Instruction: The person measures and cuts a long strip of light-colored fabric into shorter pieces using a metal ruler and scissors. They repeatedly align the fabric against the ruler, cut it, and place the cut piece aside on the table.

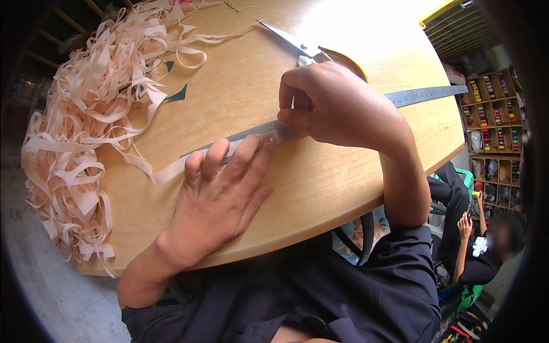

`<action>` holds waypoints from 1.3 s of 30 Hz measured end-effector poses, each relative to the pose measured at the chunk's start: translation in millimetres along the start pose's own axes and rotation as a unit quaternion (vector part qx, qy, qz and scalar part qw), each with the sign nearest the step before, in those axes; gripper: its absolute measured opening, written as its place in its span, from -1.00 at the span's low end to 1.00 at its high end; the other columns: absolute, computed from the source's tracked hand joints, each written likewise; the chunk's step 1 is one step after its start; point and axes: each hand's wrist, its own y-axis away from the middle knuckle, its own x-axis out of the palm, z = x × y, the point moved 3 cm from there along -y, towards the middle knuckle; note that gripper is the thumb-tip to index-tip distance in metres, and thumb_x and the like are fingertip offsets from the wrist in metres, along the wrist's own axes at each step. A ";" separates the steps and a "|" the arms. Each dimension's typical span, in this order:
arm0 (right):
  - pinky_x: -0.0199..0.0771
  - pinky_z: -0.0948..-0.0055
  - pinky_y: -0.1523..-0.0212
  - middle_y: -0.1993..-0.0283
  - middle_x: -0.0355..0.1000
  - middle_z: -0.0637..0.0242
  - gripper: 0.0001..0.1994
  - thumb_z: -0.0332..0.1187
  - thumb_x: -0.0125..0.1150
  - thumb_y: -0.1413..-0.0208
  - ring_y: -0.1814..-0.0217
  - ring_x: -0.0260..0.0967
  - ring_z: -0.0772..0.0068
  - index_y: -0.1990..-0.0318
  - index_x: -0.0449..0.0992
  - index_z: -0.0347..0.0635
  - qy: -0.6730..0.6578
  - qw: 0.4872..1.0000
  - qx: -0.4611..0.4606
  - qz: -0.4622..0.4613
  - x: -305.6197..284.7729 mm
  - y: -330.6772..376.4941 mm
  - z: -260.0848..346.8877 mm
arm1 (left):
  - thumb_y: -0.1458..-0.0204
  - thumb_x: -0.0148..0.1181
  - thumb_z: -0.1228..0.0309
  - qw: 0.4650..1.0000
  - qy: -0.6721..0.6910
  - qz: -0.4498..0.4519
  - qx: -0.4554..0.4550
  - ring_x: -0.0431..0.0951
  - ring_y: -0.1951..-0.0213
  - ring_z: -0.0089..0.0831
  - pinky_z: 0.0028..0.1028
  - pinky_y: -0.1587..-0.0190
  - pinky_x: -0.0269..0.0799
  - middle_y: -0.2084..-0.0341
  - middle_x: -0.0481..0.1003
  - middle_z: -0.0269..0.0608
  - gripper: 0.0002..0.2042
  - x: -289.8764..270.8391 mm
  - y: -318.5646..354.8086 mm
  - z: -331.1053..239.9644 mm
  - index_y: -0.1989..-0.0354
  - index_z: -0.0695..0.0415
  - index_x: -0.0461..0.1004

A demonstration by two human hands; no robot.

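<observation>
We press our left hand (220,197) flat, fingers spread, on a pale fabric strip (171,170) that runs under a long metal ruler (423,94) lying across the round wooden desk (320,183). Our right hand (337,106) is curled closed over the ruler just beside the left fingertips (what it pinches, if anything, we cannot tell). Scissors (297,44) lie just behind it. A big heap of cut strips (86,131) covers the desk's left side. Another person (486,246) sits lower right, near shelves (494,137).
</observation>
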 end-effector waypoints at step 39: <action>0.49 0.43 0.39 0.46 0.57 0.27 -0.79 -0.32 0.50 -0.02 0.45 0.49 0.45 0.37 0.63 -0.29 -0.058 0.990 0.081 0.104 13.0 -10.1 -4.1 | -0.11 0.34 0.40 0.932 0.279 0.063 -0.225 0.55 0.49 -0.23 -0.32 0.24 0.39 0.60 0.55 -0.08 -0.83 -51.7 16.8 80.5 0.27 0.25 0.55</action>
